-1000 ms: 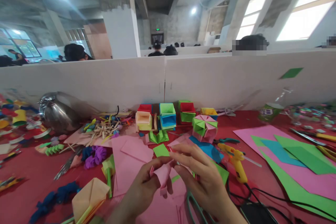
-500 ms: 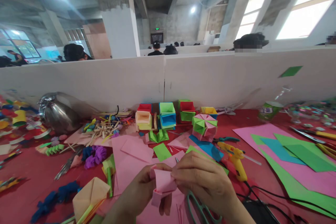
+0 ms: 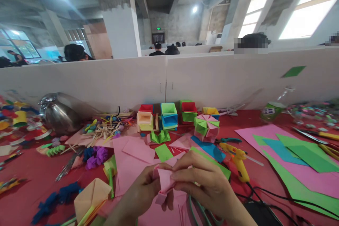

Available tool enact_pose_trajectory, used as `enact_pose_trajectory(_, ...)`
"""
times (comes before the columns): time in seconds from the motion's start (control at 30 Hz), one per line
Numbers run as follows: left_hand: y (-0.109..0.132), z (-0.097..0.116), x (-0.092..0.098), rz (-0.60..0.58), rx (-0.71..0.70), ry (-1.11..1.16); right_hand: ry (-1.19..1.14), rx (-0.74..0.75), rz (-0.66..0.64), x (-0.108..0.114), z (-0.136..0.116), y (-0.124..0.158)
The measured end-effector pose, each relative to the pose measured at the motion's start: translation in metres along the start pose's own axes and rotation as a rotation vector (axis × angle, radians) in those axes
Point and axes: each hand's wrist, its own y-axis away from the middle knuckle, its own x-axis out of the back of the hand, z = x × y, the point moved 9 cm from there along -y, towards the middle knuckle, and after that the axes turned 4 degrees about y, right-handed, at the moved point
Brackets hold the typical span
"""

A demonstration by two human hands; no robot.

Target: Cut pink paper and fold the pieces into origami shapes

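Note:
A folded piece of pink paper [image 3: 165, 180] is held up between both hands at the bottom middle. My left hand [image 3: 145, 187] grips its left side, thumb in front and fingers curled beneath. The fingertips of my right hand [image 3: 203, 180] pinch its right edge. Pink paper sheets [image 3: 137, 152] lie under and beyond the hands. Green-handled scissors [image 3: 197, 213] rest below my right hand, which partly hides them. Beyond the hands sit a small green square [image 3: 163, 153] and a green folded paper piece [image 3: 160, 136].
Folded paper boxes [image 3: 168, 116] and a pink-and-green paper shape [image 3: 207, 128] stand at the back. A yellow glue gun [image 3: 239, 160] with its cord lies right, near coloured sheets [image 3: 299, 162]. A steel jug [image 3: 58, 114] lies left. A white partition [image 3: 119, 81] borders the table.
The pink paper has turned slightly and looks narrower. My right hand has shifted a little left, its fingers bent further over the paper's right edge.

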Motion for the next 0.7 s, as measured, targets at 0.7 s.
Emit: enact_pose_trajectory(0.7,0.019,0.061,0.005,0.327,-0.577,-0.724,-0.017,-0.348,0.259,0.024,0.037,0.007)
